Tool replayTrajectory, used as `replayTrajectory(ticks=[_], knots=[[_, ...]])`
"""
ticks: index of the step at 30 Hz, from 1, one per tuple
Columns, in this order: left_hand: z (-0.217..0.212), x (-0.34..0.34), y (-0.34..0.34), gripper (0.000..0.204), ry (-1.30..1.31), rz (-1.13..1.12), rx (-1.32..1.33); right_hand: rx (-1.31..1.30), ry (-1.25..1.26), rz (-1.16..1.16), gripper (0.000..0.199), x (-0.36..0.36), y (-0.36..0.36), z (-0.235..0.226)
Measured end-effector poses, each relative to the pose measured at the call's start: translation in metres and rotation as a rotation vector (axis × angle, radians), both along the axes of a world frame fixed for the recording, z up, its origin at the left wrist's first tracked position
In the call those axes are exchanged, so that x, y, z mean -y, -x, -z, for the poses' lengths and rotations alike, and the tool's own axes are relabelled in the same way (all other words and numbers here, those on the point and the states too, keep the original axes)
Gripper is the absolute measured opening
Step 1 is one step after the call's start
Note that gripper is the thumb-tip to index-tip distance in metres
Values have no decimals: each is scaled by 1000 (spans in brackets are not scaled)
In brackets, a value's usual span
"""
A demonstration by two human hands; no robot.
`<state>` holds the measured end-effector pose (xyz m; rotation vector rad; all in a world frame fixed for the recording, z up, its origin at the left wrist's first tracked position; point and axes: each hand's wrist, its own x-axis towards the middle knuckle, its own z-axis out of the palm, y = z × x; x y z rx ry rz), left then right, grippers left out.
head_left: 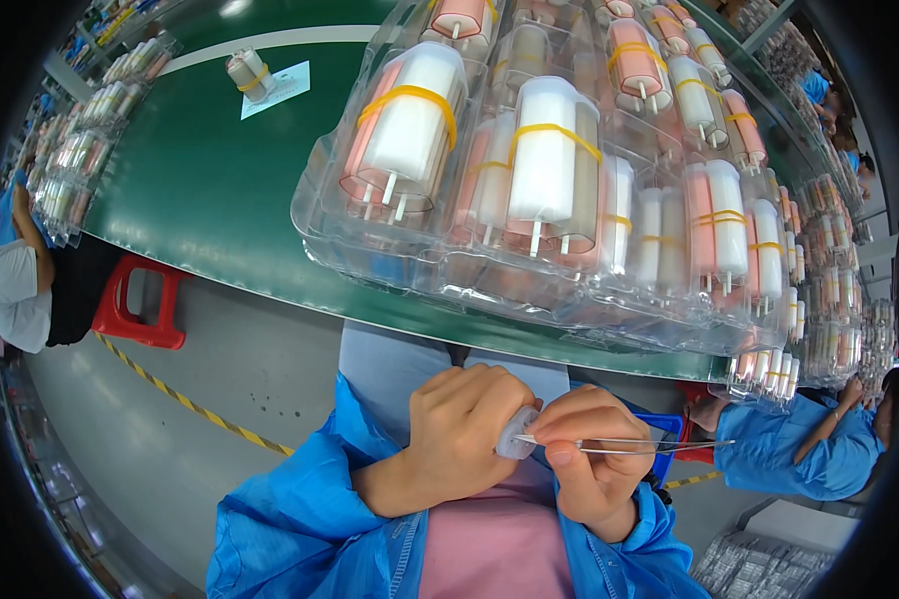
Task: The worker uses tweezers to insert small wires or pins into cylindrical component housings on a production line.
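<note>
My left hand (464, 429) is closed in front of my chest around a small translucent part with a round end (516, 433). The rest of that part is hidden inside my fingers. My right hand (594, 449) pinches a pair of thin metal tweezers (629, 441) between thumb and fingers. Their tips reach the face of the round end, and the prongs stretch off to the right. Just ahead of both hands, on the green table (200, 190), stand clear plastic trays (420, 250) with bundles of white, pink and grey tubes (554, 150) in yellow rubber bands.
A single banded bundle (250, 75) stands beside a paper slip (276, 92) at the far left. More filled trays (90, 150) line the table's left end. A red stool (140, 302) is on the floor at left. A co-worker in blue (789, 449) sits at right, another (20, 290) at left.
</note>
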<state>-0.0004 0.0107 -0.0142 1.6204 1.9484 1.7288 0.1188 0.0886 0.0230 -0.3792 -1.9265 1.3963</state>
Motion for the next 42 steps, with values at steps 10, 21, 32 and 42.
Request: replayTrajectory(ticks=[10,21,32,42], knots=[[-3,2,1,19,67,35,-12,0,-126,5,11,0,2,0],[-2,5,0,22,105,5,-182,127,-38,-44,9,-6,2,-11],[1,3,-1,21,44,67,72,-115,221,-30,11,-4,-6,9],[0,2,-2,22,18,57,49,-46,59,12,12,1,-6,4]])
